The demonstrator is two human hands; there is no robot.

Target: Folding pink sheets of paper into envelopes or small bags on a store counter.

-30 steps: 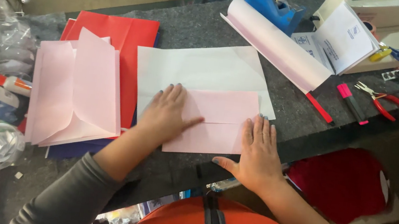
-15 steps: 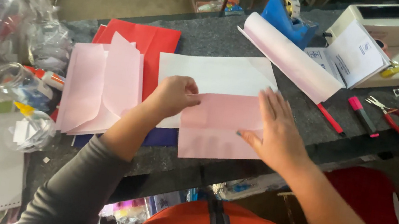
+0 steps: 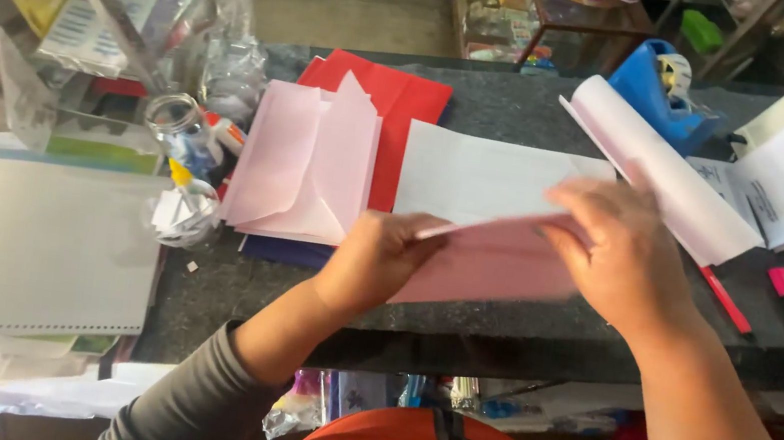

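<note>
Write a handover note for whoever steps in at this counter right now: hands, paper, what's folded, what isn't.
Left hand: grips the near-left edge of the pink sheet.
Right hand: fingers over the sheet's right end; it is lifted off the counter and blurred.
White sheet lies flat beneath it on the dark counter.
Done: a stack of folded pink pieces sits to the left, on red paper.
Left: the held sheet is not yet with the stack; its fold state is unclear.
</note>
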